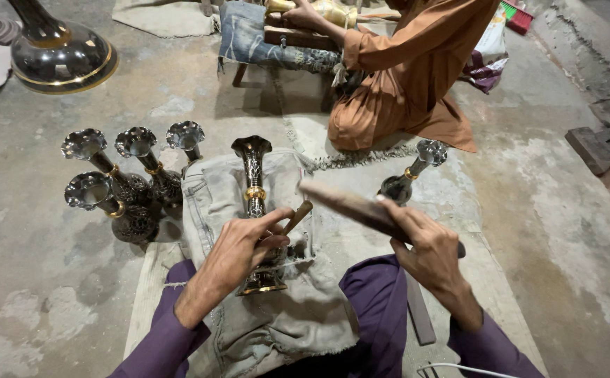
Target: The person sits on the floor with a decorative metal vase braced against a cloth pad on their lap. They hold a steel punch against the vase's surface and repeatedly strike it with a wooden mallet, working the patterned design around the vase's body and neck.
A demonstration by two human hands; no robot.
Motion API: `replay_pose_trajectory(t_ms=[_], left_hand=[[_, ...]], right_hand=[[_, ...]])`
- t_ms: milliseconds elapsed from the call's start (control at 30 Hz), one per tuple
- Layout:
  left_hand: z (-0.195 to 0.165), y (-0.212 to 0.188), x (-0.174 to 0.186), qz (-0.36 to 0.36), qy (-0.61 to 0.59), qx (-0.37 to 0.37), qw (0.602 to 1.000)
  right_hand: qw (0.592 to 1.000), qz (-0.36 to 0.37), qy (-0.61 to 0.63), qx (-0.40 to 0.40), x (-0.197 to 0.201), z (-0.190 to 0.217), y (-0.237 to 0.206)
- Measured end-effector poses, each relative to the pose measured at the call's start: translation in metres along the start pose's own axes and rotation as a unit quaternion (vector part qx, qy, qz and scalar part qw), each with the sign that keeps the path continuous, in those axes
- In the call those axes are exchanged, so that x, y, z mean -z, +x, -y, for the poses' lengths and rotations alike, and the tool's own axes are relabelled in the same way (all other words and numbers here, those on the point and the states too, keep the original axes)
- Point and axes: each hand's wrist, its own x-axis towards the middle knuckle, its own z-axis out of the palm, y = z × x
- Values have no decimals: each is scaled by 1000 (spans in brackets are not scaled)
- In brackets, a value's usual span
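A dark engraved metal vase (254, 175) with gold bands lies on a pale denim cloth (214, 196) in front of me, mouth pointing away. My left hand (238, 252) rests on its body and pinches a small chisel-like tool (298, 215) against it. My right hand (427, 245) grips a wooden mallet stick (347, 204), raised above the chisel's upper end. Purple sleeves cover both my arms.
Several similar flared vases (119, 182) stand in a group at the left, and one more vase (410, 175) stands at the right. Another person in orange clothing (417, 77) sits opposite, working a brass piece. A large dark vase base (60, 59) stands at top left.
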Motion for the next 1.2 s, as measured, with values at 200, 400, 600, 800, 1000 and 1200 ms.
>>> replay_pose_trajectory(t_ms=[200,400,600,800,1000,1200], left_hand=[[2,-1,-1,0,5,14,1000],[7,2,-2,26,-13,49,998],[9,12,5,23,-49,57,997],[7,20,12,75,0,41,996],[10,26,13,98,22,0,995],[15,19,9,73,6,4,997]], right_hand=[[999,-11,-17,27,-5,-4,-7],[999,33,10,-32,-12,-14,-17],[997,76,17,14,-14,-13,-17],[967,250,-36,-38,-24,-7,-28],[978,26,187,-90,-23,-19,-27],[999,33,20,-9,-4,-16,-16]])
